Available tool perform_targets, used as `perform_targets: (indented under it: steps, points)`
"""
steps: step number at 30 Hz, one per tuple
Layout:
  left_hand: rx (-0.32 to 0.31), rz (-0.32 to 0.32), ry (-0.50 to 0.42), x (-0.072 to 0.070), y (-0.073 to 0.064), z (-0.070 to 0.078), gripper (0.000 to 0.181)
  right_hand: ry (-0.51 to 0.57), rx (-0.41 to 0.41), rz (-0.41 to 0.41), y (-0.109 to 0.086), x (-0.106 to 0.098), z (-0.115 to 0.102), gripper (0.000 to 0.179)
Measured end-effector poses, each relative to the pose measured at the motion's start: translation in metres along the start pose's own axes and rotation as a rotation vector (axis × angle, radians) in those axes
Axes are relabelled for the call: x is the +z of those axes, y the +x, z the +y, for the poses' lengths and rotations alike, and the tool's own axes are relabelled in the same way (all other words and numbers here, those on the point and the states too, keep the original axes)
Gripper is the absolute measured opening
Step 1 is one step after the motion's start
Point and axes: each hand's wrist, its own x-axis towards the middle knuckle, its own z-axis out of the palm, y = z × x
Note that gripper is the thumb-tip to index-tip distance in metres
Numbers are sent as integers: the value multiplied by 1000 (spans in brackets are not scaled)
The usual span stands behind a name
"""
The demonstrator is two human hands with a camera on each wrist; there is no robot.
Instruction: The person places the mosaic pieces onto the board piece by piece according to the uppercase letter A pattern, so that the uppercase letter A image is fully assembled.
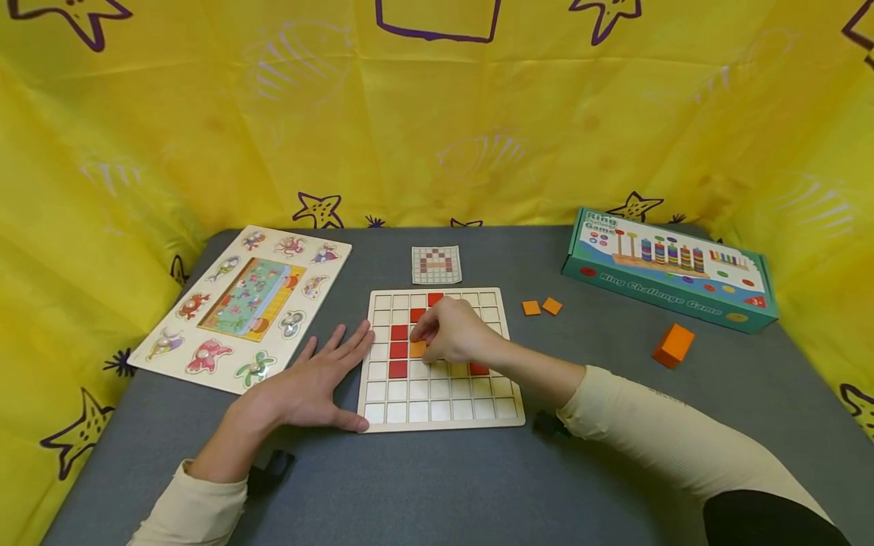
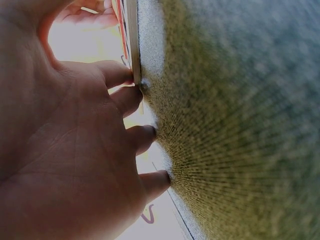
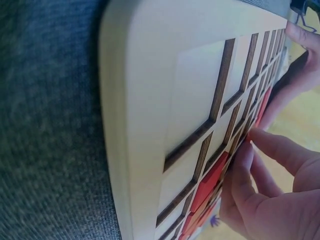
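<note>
A wooden grid board [image 1: 444,426] lies flat on the grey table, with red tiles [image 1: 398,350] in several of its cells. My right hand [image 1: 456,331] reaches over the board, thumb and fingers pinching an orange tile [image 1: 418,349] at a cell right of the red column. The hand and wrist hide part of the grid. In the right wrist view the fingertips [image 3: 250,136] come together close over the cells. Along the board's left side my left hand [image 1: 307,388] is spread, fingertips at its edge and thumb at the near left corner.
Behind the board lies a small pattern card [image 1: 437,265]. Two loose orange tiles [image 1: 531,308] are to its right, with an orange block [image 1: 674,346] farther out. A Ring Challenge Game box [image 1: 672,265] stands back right; a sea-animal puzzle board [image 1: 246,303] lies left.
</note>
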Motion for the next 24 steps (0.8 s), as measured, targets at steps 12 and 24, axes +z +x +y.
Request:
perform_targets:
  steps: [12, 24]
  points:
    - [-6, 4, 5, -1, 0, 1, 130, 5, -1, 14, -2, -8, 5, 22]
    - [11, 28, 8, 1, -2, 1, 129, 69, 21, 45, -13, -31, 24, 21]
